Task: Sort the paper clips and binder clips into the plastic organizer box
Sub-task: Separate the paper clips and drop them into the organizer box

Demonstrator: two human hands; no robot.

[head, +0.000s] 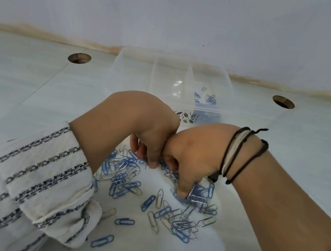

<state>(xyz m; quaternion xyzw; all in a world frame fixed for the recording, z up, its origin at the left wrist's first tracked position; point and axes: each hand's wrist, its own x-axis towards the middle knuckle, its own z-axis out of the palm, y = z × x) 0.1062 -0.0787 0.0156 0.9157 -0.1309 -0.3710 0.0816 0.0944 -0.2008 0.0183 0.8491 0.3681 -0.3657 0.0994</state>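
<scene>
Blue and silver paper clips (pixel 124 175) lie scattered in heaps on the white table in front of me. My left hand (pixel 148 131) bends down over the left heap, fingertips curled onto a clip at the heap's edge. My right hand (pixel 196 158) presses against it and digs its curled fingers into a bunch of blue clips (pixel 199 193). Behind the hands stands the clear plastic organizer box (pixel 130 69), split into compartments. A few paper clips (pixel 210 98) lie in its right compartment. No binder clips show.
Two round cable holes (pixel 79 58) (pixel 283 101) sit in the table at the left and right of the box. A pale wall rises right behind the box. Loose single clips (pixel 102 240) lie near the table's front edge.
</scene>
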